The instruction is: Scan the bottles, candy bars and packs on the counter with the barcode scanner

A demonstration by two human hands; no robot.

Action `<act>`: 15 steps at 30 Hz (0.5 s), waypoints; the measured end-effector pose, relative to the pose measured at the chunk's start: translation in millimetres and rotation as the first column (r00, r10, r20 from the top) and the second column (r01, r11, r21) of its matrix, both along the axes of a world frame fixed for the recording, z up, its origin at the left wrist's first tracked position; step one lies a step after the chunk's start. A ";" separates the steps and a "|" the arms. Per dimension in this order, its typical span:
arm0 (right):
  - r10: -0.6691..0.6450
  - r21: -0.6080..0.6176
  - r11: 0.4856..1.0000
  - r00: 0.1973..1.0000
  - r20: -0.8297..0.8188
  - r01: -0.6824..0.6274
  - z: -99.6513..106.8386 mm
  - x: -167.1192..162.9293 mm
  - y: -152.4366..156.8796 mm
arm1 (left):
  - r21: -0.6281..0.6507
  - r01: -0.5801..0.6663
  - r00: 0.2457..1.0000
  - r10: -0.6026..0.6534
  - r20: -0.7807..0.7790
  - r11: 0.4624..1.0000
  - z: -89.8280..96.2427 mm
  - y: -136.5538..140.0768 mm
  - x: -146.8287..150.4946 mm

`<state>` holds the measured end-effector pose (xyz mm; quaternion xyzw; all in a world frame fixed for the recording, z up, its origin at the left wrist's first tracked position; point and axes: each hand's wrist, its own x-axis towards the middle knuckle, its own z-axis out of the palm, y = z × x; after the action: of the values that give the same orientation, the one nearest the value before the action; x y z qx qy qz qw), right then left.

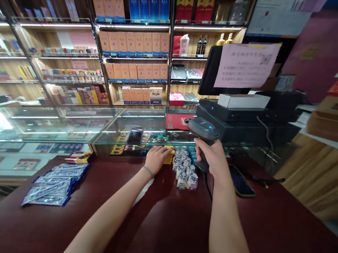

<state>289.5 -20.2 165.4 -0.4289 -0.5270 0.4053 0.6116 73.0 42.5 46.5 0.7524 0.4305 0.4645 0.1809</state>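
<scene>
My right hand is wrapped round the handle of a black barcode scanner, which has a lit blue light on top. The scanner is held above a cluster of small clear jars with silver lids, standing in rows on the dark red table. To the left of the jars, my left hand lies palm down with its fingers stretched forward. Its fingertips are at some yellow packs; whether they press on them I cannot tell. A white paper strip lies partly hidden beneath my left wrist.
Blue-and-silver packets lie in a pile at the left. A phone rests to the right of my right arm. Behind the table stand a glass counter, a monitor with a pink paper, and shelves of boxes. The scanner's cable trails across the table.
</scene>
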 end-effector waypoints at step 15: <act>-0.027 0.030 0.999 0.998 0.052 0.025 0.0 0.7 1.6 | 0.052 0.007 1.000 -0.007 0.013 0.999 -18.2 0.0 9.9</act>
<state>290.2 -18.7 165.4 -0.4373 -0.5429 0.3783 0.6091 82.9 42.5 28.3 0.7553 0.4145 0.4799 0.1657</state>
